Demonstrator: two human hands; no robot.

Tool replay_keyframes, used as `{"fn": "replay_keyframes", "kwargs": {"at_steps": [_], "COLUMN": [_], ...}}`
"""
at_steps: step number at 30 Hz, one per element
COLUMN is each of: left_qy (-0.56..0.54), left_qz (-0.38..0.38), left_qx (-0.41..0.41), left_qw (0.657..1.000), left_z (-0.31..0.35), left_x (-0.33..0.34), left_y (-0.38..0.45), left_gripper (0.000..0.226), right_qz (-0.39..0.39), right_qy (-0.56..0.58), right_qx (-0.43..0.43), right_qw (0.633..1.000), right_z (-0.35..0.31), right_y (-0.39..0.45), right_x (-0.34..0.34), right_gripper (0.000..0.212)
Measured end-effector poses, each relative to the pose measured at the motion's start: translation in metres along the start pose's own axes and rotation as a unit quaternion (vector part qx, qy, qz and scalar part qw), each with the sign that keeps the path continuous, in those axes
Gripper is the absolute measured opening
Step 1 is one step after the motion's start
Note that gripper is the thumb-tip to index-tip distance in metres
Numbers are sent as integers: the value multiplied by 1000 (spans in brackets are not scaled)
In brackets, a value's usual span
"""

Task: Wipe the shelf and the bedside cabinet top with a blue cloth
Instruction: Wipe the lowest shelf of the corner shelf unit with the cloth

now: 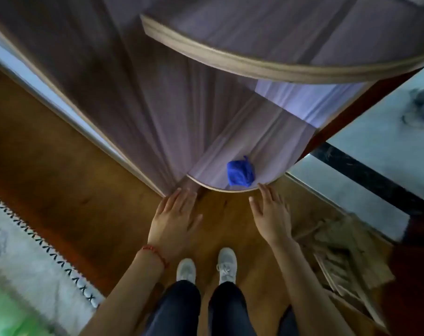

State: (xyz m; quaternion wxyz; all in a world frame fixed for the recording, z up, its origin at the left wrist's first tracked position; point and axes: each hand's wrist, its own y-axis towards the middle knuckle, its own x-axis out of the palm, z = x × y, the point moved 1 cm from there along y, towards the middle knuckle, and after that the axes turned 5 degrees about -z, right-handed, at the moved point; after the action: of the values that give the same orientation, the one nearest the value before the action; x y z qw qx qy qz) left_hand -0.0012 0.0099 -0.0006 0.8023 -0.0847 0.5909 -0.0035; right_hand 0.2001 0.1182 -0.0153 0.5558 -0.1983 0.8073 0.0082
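A crumpled blue cloth (240,174) lies on the lowest rounded shelf (206,174) of a wooden corner unit, near its curved front edge. A larger rounded shelf (254,66) juts out above it. My left hand (174,220) hovers over the floor with its fingers spread and straight, below and left of the cloth, holding nothing. My right hand (271,214) is also flat and empty, its fingertips close to the low shelf's front edge, just right of the cloth.
A tall wooden cabinet side (96,88) rises at the left of the shelves. I stand on a brown wooden floor (48,151) in white shoes (226,263). A pale rug (29,260) lies at the lower left. Stacked wood pieces (337,251) sit at the right, by a tiled threshold.
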Motion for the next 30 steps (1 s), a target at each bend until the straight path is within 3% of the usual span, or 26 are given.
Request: {"fn": "replay_keyframes", "kwargs": {"at_steps": [12, 18, 30], "left_qy": [-14, -28, -42], "left_qz": [40, 11, -29], "left_qx": [-39, -60, -68], "left_qw": [998, 998, 996], "left_z": [-17, -19, -20], "left_x": [86, 104, 91], "left_y": [64, 73, 56], "left_gripper": [53, 68, 69], "right_qz": [-78, -91, -92], "right_qy": [60, 18, 116], "right_qx": [4, -2, 10], "right_qw": [995, 996, 989], "right_z": [51, 55, 39], "right_y": [135, 152, 141], "right_x": [99, 119, 106], "right_gripper": [48, 57, 48]}}
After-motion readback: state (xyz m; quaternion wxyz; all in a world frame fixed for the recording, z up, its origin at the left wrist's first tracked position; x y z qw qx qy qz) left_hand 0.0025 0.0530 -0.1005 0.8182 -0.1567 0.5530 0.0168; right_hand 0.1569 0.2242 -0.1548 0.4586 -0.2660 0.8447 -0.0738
